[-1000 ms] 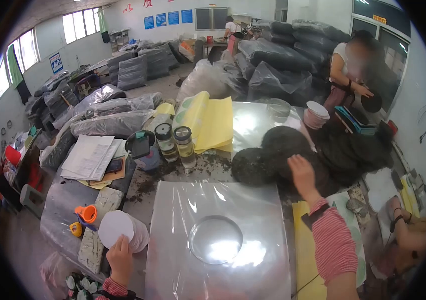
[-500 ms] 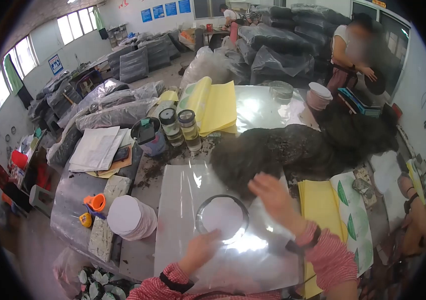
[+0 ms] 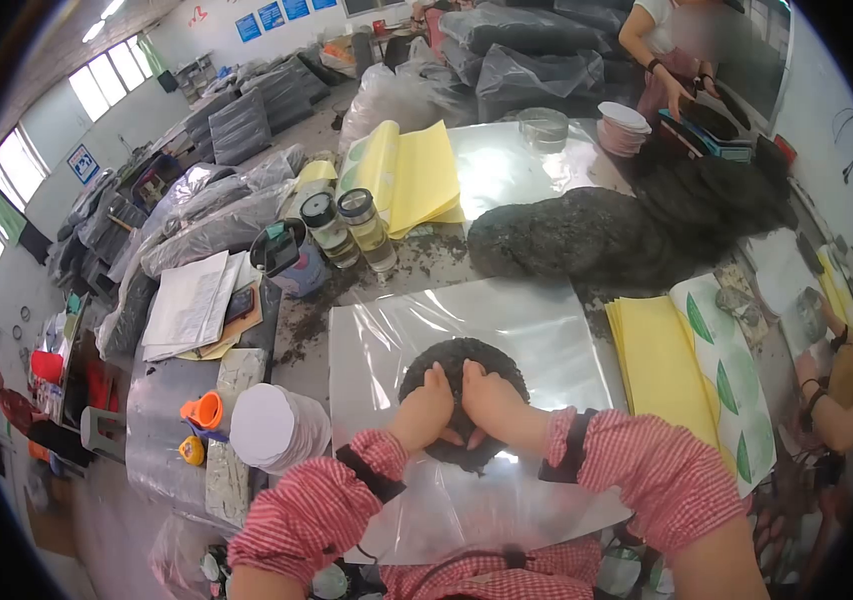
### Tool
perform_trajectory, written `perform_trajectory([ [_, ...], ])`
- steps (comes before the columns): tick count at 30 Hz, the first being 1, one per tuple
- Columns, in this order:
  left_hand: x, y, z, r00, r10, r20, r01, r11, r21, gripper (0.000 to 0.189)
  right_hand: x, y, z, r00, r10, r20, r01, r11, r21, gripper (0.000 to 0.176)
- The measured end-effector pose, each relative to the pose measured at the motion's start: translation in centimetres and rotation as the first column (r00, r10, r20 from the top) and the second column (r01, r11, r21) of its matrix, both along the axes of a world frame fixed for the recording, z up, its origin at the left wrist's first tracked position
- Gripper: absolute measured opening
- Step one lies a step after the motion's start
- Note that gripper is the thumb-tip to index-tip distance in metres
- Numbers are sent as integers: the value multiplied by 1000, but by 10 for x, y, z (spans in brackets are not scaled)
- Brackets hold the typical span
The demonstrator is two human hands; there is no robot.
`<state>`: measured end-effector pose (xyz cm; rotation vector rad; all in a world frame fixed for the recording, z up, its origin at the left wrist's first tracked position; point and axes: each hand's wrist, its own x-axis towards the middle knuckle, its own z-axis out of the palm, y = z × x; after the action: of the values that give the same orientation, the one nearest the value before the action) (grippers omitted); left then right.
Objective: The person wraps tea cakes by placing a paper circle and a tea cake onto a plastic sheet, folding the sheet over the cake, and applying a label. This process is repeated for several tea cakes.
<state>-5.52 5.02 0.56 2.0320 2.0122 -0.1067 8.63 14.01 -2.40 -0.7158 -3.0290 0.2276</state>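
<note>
A round, dark, flaky disc, like dried seaweed, lies on a clear plastic sheet in front of me. My left hand is closed on the disc's middle, fingers bent and pressed into it. Beside it my right hand grips the same disc, its fingers curled in close to the left ones. The fingertips are partly hidden. Beyond the sheet lies a long overlapping row of similar dark discs. To the left of the sheet stands a stack of white paper circles.
Yellow paper sheets lie on the right. Two glass jars and a bucket stand at the back left. An orange tape holder is near the left edge. Across the table a person handles dark discs; another person's arms reach in at right.
Both hands have come together on a dark disc, which now covers the spot where a ring with a white paper circle lay. The view has tilted downward.
</note>
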Motion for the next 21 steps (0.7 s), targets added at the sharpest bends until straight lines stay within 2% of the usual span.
perform_trajectory([
  [1,-1,1,-3,1000,1,12,-1,1000,-10,126,1,1,3,1000,1,12,-1,1000,-10,61],
  [3,-6,7,-6,996,-50,74,55,996,-68,132,-2,8,13,999,-21,45,33,951,-306,45],
  [5,-8,9,-52,994,-110,5,110,994,2,128,-6,9,4,995,20,100,10,957,-290,39],
  [6,0,11,-65,1000,-13,-2,13,1000,3,126,-8,4,-12,996,-52,67,66,970,-235,39],
  [7,3,13,-64,997,81,-10,-81,997,1,124,-10,0,-19,992,-124,28,127,974,-186,38],
  [8,1,15,-64,998,60,-3,-60,998,-16,115,-12,4,-26,988,-154,21,154,953,-259,32],
  [9,-2,17,-58,999,53,-1,-53,998,-17,115,-13,11,-32,987,-160,23,160,952,-260,32],
  [11,-2,14,-46,999,-14,35,14,1000,-17,101,-5,14,-42,999,34,1,-33,989,-147,27],
  [12,0,15,-39,993,69,92,-65,997,-45,87,-7,9,-35,987,-150,-57,125,941,-314,25],
  [13,-1,13,-41,994,65,88,-62,998,-33,87,-5,11,-37,986,-153,-64,127,944,-304,25],
  [15,-13,-1,-52,963,22,268,-99,956,276,79,-6,12,-44,998,-47,-36,39,981,-191,25],
  [16,-19,-6,-38,857,2,516,-153,956,251,63,1,10,-26,991,-15,-130,1,994,-109,54],
  [17,-25,-19,-25,854,-122,507,-99,917,387,51,11,13,-17,988,-9,-152,-21,981,-194,49],
  [18,-23,-37,-1,842,-238,484,-46,862,504,39,27,12,-4,934,54,-353,-142,963,-231,44],
  [19,-16,-56,10,844,-238,480,-43,863,503,39,42,6,11,836,97,-540,-268,931,-248,40],
  [20,-6,-77,16,866,-259,427,-1,854,520,28,54,-6,24,836,105,-538,-275,929,-248,40],
  [21,2,-86,15,885,-272,378,29,842,539,19,67,-17,37,818,178,-547,-353,906,-232,32],
])
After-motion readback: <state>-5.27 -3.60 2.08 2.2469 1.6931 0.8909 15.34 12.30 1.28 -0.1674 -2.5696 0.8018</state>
